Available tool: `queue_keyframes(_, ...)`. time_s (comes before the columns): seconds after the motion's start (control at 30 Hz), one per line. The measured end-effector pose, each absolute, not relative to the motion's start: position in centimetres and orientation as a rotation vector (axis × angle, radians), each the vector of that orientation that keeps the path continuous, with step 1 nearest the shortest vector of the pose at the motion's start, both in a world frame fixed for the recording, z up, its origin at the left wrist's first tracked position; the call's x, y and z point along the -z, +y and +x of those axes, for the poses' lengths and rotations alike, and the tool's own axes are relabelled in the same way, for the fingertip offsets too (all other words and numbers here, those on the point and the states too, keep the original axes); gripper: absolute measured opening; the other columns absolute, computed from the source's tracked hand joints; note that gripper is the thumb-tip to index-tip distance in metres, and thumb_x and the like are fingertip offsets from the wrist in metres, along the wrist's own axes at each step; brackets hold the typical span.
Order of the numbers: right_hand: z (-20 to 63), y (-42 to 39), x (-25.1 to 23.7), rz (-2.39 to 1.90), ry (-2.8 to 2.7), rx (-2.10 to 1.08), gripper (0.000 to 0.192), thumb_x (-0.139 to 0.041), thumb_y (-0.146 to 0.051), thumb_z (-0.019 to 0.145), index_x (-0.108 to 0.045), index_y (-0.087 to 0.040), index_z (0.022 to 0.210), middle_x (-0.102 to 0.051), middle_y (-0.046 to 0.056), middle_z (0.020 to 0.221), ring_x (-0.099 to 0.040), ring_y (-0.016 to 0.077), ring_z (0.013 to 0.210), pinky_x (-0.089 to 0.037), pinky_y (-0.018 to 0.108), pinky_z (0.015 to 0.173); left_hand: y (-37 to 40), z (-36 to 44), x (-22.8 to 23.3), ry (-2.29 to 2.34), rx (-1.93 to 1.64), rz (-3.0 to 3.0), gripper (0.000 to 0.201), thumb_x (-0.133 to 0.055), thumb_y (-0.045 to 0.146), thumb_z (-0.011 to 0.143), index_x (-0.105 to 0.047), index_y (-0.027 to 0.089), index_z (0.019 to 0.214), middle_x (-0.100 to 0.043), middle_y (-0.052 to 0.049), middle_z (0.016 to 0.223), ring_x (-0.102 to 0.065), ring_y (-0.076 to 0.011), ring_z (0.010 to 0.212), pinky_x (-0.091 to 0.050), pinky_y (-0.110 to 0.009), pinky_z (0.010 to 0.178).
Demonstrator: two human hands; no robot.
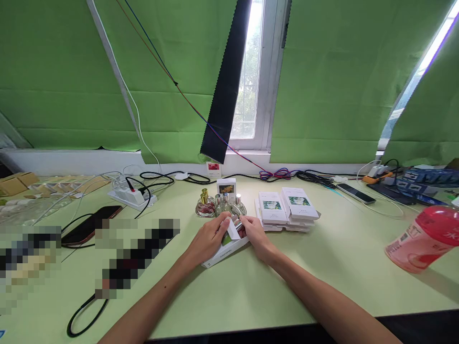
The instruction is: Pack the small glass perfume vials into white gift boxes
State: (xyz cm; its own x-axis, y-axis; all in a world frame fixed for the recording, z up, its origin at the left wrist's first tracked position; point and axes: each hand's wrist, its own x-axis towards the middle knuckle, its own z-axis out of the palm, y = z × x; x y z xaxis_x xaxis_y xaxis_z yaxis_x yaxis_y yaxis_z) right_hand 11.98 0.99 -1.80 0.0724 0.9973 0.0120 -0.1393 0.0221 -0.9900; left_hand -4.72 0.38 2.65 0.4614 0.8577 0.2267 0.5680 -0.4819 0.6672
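Observation:
My left hand (210,237) grips a flat white carton (223,252) that lies at the middle of the pale green table (322,272), its flap (233,228) raised. My right hand (254,232) holds the carton's open end, fingers on a small bottle with a silver cap (238,225) at the opening. Just behind the hands stand several small perfume bottles (220,204), one with a gold cap (204,197). A stack of flat white cartons (287,209) with green pictures lies to the right of them.
A small white box (226,187) stands behind the bottles. A dark phone (91,229) and a power strip (132,197) with cables lie at the left. A pink-capped bottle (423,239) lies at the right edge, another phone (355,193) at the back right.

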Motion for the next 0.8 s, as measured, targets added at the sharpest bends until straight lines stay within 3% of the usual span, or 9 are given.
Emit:
queue_keyframes(0.27,11.9,1.0,1.9,-1.123,-1.045,-1.250,0.042,-0.065,-0.058,0.070,-0.056,-0.018,0.062,-0.049,-0.003,0.053,-0.039,0.0092,0.049,-0.026,0.026,0.050,0.9,-5.0,-2.5,1.173,-0.742,2.167,0.045,-0.029,0.056,0.103,-0.060,0.026,0.116,-0.064,0.004,0.078,-0.056,-0.0157,0.072,-0.039,-0.025,0.068)
queue_keyframes(0.5,11.9,0.7,1.4,-1.142,-1.084,-1.256,0.041,-0.065,-0.057,0.069,-0.058,-0.017,0.063,-0.048,-0.004,0.051,-0.038,0.0090,0.048,-0.024,0.026,0.051,1.7,-5.7,-2.6,1.083,-0.695,2.077,0.046,-0.041,0.056,0.099,-0.060,0.027,0.129,-0.071,0.002,0.090,-0.060,-0.0167,0.077,-0.044,-0.026,0.069)
queue_keyframes(0.8,11.9,0.7,1.3,-1.194,-1.120,-1.252,0.040,-0.064,-0.057,0.071,-0.058,-0.018,0.063,-0.048,-0.004,0.050,-0.039,0.0095,0.049,-0.025,0.026,0.051,1.9,-5.7,-2.7,1.080,-0.706,2.060,0.048,-0.044,0.056,0.097,-0.063,0.026,0.128,-0.072,-0.001,0.090,-0.061,-0.0178,0.077,-0.046,-0.027,0.068)
